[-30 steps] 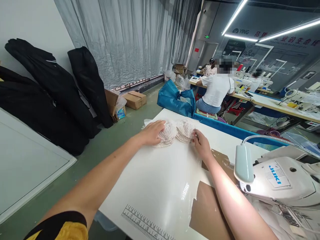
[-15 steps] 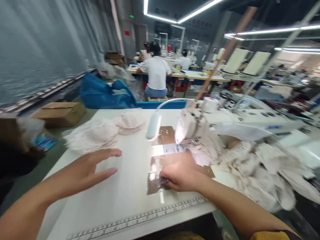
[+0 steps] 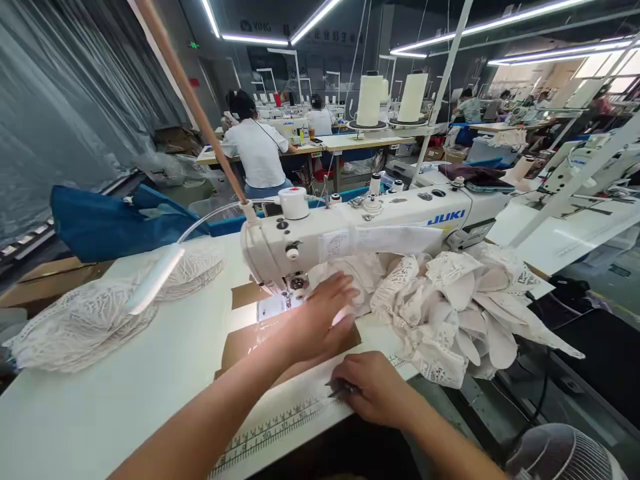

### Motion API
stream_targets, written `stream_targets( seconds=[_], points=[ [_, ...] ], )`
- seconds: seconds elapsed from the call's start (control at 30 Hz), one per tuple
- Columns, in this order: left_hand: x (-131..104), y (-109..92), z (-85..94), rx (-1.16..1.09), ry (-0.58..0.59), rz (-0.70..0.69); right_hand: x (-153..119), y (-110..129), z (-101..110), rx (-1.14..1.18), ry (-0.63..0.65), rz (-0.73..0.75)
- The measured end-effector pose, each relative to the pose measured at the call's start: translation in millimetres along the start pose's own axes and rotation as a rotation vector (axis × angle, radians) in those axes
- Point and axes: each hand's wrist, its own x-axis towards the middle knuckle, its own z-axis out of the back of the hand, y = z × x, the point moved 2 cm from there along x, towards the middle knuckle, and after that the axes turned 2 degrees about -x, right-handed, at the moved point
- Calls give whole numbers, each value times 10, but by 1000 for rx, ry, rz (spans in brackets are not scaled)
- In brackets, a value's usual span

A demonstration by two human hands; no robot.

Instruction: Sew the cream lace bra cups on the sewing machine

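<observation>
Evidently, the right hand [image 3: 373, 387] is clamped on a small dark metal hand tool [image 3: 344, 387], most of it hidden by the fingers. The tool's two slim tips stick out to the left; its long axis lies sideways, low over the front edge of the white tabletop [image 3: 90, 413], close to the printed black ruler scale [image 3: 280, 427].

The left hand [image 3: 323, 313] is over the bed of the white JUKI sewing machine [image 3: 320, 230], just right of the lit needle area, fingers pointing away and to the right, with the thumb apart from them. Just beyond it begins a loose heap of off-white lace-edged fabric pieces [image 3: 445, 300]; whether the fingers touch the cloth, I cannot tell. That heap stretches from under the machine's arm towards the right, its long axis sloping down to the right, and one narrow tapered piece points right, past the others.

Brown glossy sheeting [image 3: 237, 350] lies on the tabletop under the left forearm. Farther left, two flat stacks of off-white lace pieces, a nearer one [image 3: 75, 330] and a farther one [image 3: 195, 270], line up from near left to far right. A slim pale lamp head [image 3: 156, 280] slants down across them, lower end towards the left.
</observation>
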Motion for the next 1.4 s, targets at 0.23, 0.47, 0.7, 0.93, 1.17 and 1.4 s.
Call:
stream_targets(
  seconds=[0.23,0.47,0.7,0.93,1.17,1.4],
  points=[
    [914,266,-329,120,84,146,-16,-88,23,146,-49,20],
    [1057,350,-349,43,-20,218,-38,-89,62,159,-35,21],
    [942,372,-346,-24,-240,140,-46,-45,48,60,-67,39],
    [437,94,-252,73,-505,-410,28,-32,-96,-248,-182,-34],
    [-545,-359,245,98,-528,-361,52,-175,-9,-441,-294,-179],
    [-1459,-53,245,-427,-467,464,-3,-206,61,-353,-452,2]
  ],
)
